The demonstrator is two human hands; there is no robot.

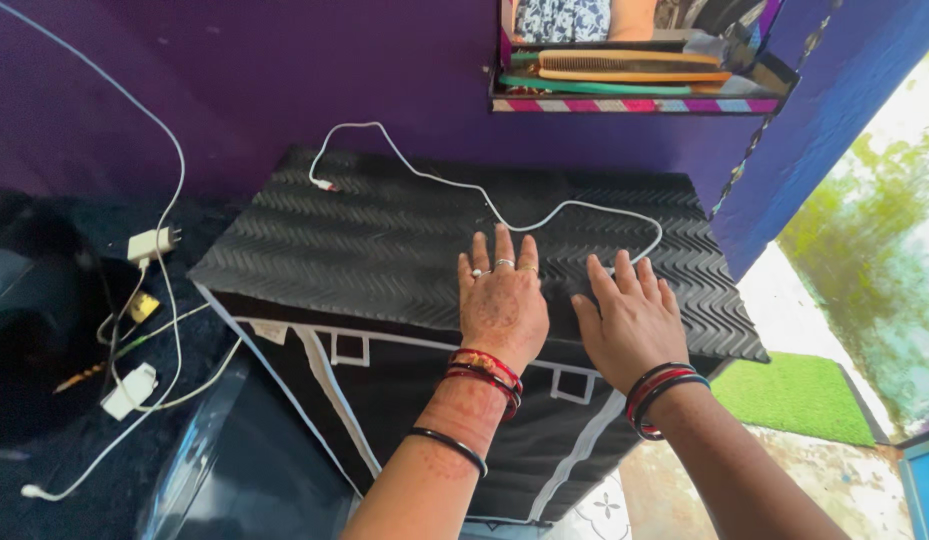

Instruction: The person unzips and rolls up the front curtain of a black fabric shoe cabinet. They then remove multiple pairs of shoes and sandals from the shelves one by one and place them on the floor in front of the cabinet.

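Both of my hands lie flat, palms down, on the ribbed black top [364, 235] of a black fabric cabinet with white trim. My left hand [501, 300], with rings and red and black bangles, rests near the top's front edge. My right hand [629, 322] lies beside it to the right, fingers spread. A white cable [484, 195] runs across the top just beyond my fingertips, close to the right hand's fingers. Neither hand holds anything.
A purple wall stands behind the cabinet. A small shelf [634, 100] with combs hangs on it above. To the left lie white chargers [149, 242] and cables on a dark surface. A green mat [794, 395] lies on the floor at right.
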